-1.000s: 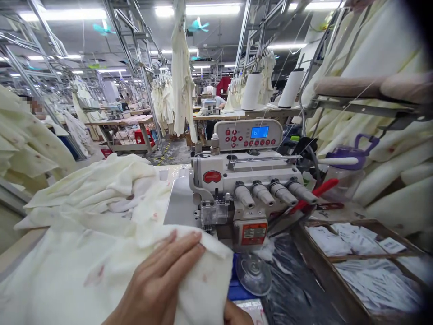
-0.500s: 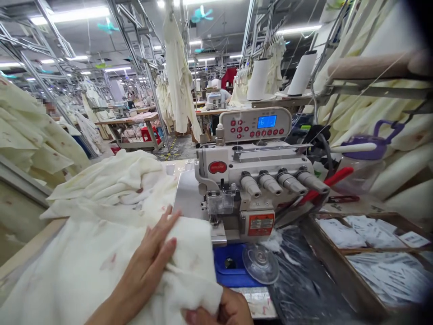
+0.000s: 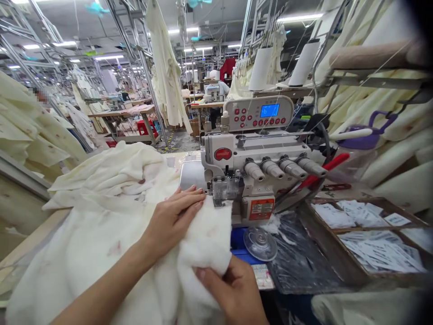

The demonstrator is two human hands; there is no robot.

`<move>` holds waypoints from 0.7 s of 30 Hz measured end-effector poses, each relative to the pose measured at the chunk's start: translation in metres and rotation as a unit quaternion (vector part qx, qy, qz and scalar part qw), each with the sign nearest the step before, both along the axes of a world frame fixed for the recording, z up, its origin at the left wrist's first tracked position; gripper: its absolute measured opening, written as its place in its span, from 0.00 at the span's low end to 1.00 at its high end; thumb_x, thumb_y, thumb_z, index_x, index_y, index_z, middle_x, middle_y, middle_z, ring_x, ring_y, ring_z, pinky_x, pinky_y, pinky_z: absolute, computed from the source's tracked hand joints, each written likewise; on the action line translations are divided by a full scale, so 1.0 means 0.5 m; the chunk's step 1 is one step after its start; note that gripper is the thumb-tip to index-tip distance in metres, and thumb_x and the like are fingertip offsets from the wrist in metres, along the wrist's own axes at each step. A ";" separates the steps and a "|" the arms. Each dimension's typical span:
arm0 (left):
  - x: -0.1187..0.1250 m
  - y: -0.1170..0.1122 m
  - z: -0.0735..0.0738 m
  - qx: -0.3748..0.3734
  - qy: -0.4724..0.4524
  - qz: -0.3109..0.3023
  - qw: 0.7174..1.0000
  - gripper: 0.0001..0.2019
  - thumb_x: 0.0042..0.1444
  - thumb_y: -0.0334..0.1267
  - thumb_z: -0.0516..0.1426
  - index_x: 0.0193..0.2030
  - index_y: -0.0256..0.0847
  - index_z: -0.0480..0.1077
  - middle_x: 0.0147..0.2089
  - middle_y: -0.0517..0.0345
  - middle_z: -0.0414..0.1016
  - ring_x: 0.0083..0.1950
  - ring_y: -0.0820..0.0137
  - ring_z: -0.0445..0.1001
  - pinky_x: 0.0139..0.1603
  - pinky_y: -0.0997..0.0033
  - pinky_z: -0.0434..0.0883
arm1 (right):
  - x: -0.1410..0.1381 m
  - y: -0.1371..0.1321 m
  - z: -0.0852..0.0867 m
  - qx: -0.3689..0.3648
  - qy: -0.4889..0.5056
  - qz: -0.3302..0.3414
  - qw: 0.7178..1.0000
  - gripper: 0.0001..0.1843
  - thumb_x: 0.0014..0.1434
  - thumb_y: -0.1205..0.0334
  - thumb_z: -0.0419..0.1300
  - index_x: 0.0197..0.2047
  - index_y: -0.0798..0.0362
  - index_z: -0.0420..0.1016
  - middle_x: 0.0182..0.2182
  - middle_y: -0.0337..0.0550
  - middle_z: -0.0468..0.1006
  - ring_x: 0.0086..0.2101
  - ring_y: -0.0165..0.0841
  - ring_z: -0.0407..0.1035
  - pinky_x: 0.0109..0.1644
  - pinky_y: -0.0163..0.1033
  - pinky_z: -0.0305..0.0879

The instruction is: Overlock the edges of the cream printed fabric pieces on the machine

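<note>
Left hand point(image 3: 172, 216) lies flat, fingers extended, pinning the cream fabric point(image 3: 101, 243) to the surface at the overlock machine point(image 3: 250, 167) presser foot, while right hand point(image 3: 233, 293) keeps a closed grip on the trailing fold, evidently for tension

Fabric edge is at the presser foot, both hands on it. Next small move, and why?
Probably ease the cream fabric slightly further under the presser foot. The left hand lies flat with fingers beside the foot, the right hand pinches the near fold, and the edge looks only just at the foot.
</note>
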State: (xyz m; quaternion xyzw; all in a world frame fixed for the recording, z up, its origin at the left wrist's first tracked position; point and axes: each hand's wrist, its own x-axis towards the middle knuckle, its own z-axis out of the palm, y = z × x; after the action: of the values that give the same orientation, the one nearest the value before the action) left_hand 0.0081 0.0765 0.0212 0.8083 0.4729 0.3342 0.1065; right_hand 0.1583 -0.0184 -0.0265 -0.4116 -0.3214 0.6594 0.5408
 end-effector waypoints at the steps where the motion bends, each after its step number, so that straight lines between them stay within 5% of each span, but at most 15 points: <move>1: -0.033 -0.007 -0.015 -0.022 0.004 0.034 0.999 0.18 0.68 0.44 0.48 0.61 0.49 0.69 0.64 0.60 0.70 0.68 0.66 0.65 0.71 0.61 0.61 | 0.005 -0.002 -0.006 -0.009 -0.004 0.009 1.000 0.19 0.44 0.50 0.72 0.33 0.56 0.83 0.28 0.44 0.81 0.29 0.33 0.70 0.32 0.30 0.65; 4: -0.193 -0.067 -0.082 -0.056 0.062 0.214 0.973 0.24 0.68 0.50 0.43 0.68 0.48 0.61 0.67 0.53 0.64 0.68 0.55 0.63 0.66 0.43 0.64 | 0.014 -0.019 -0.047 -0.046 -0.011 0.025 0.999 0.26 0.45 0.42 0.71 0.37 0.56 0.83 0.25 0.44 0.78 0.27 0.33 0.69 0.29 0.31 0.65; 6: -0.302 -0.117 -0.118 -0.057 0.091 0.287 0.952 0.26 0.63 0.54 0.49 0.59 0.40 0.72 0.62 0.43 0.70 0.65 0.39 0.63 0.60 0.28 0.62 | 0.012 -0.025 -0.065 -0.043 -0.016 0.052 0.998 0.26 0.45 0.42 0.71 0.36 0.58 0.82 0.22 0.41 0.74 0.22 0.29 0.65 0.24 0.30 0.64; 8: -0.359 -0.154 -0.123 -0.061 0.140 0.315 0.937 0.25 0.63 0.55 0.49 0.56 0.42 0.74 0.59 0.46 0.74 0.62 0.39 0.68 0.55 0.34 0.71 | 0.004 -0.024 -0.066 -0.026 -0.016 0.072 0.997 0.23 0.46 0.44 0.71 0.33 0.58 0.81 0.19 0.36 0.68 0.20 0.26 0.60 0.20 0.29 0.64; 10: -0.339 -0.168 -0.098 -0.024 0.133 0.332 0.933 0.22 0.64 0.50 0.49 0.59 0.45 0.71 0.62 0.51 0.71 0.63 0.45 0.69 0.45 0.53 0.80 | -0.003 -0.019 -0.056 -0.012 -0.013 0.058 0.998 0.19 0.47 0.49 0.71 0.31 0.58 0.80 0.19 0.34 0.65 0.20 0.25 0.58 0.20 0.27 0.63; 12: -0.261 -0.161 -0.058 0.086 0.086 0.281 0.952 0.20 0.64 0.42 0.52 0.62 0.48 0.66 0.65 0.56 0.67 0.65 0.53 0.67 0.45 0.66 0.78 | -0.004 -0.015 -0.047 -0.008 -0.008 0.038 0.999 0.17 0.47 0.51 0.71 0.31 0.58 0.81 0.19 0.34 0.66 0.21 0.25 0.60 0.21 0.26 0.64; 14: -0.172 -0.147 -0.026 0.163 0.094 0.138 0.972 0.21 0.61 0.41 0.58 0.61 0.50 0.65 0.61 0.57 0.70 0.61 0.58 0.69 0.58 0.59 0.71 | 0.005 -0.016 -0.048 -0.011 -0.016 0.041 0.999 0.18 0.48 0.51 0.71 0.34 0.58 0.82 0.21 0.36 0.71 0.22 0.25 0.62 0.22 0.25 0.65; 16: -0.114 -0.140 -0.013 0.132 0.152 0.045 0.978 0.19 0.57 0.44 0.62 0.55 0.47 0.69 0.50 0.57 0.76 0.53 0.60 0.72 0.63 0.51 0.63 | 0.023 -0.022 -0.054 -0.006 -0.048 0.037 0.998 0.17 0.50 0.51 0.69 0.38 0.57 0.82 0.23 0.39 0.76 0.22 0.27 0.65 0.22 0.27 0.66; 18: -0.099 -0.146 -0.015 0.075 0.179 0.039 0.980 0.10 0.57 0.43 0.62 0.43 0.45 0.72 0.43 0.57 0.76 0.49 0.61 0.71 0.62 0.50 0.62 | 0.042 -0.032 -0.062 0.054 -0.138 -0.069 0.987 0.15 0.54 0.56 0.67 0.44 0.53 0.81 0.33 0.43 0.81 0.29 0.32 0.72 0.26 0.28 0.70; 21: -0.116 -0.166 -0.012 0.073 0.104 0.020 0.992 0.04 0.62 0.35 0.56 0.39 0.45 0.72 0.48 0.56 0.74 0.52 0.64 0.70 0.61 0.59 0.64 | 0.048 -0.054 -0.069 0.234 -0.266 -0.287 0.890 0.22 0.54 0.66 0.68 0.52 0.43 0.75 0.53 0.43 0.77 0.48 0.36 0.73 0.46 0.34 0.73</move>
State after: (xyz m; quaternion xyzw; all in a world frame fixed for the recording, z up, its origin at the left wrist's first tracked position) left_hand -0.0498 -0.0065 0.0150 0.8346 0.4717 0.2843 -0.0093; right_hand 0.1824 -0.0453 -0.0612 -0.5072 -0.4658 0.2471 0.6817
